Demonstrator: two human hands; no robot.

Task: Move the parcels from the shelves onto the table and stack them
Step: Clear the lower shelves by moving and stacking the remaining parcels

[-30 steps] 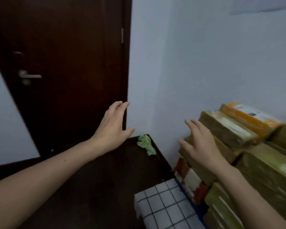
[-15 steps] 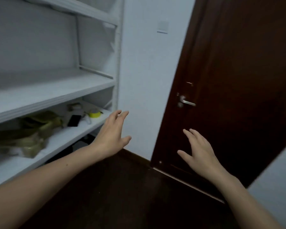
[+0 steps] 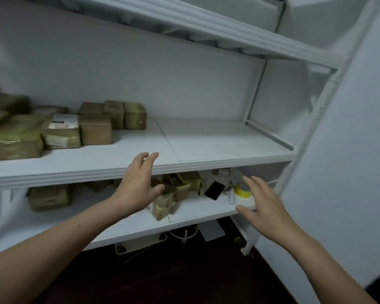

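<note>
White shelves (image 3: 217, 145) fill the view. Several brown taped parcels (image 3: 59, 130) sit on the left part of the middle shelf. More parcels (image 3: 176, 194) lie on the lower shelf, one of them (image 3: 49, 197) at the left. My left hand (image 3: 138, 185) hovers in front of the middle shelf's front edge, fingers spread, holding nothing. My right hand (image 3: 263, 207) hovers lower, in front of the lower shelf's right end, fingers straight and empty. Neither hand touches a parcel.
On the lower shelf at the right lie a black phone (image 3: 214, 190), a yellow tape roll (image 3: 242, 190) and a small bottle. The middle shelf's right half is bare. A white wall (image 3: 349, 172) stands close on the right. White objects and dark floor (image 3: 173, 277) lie below.
My view has swung left from the stacked parcels past the brown door to the shelves. Both hands stayed open and raised in front of me.
</note>
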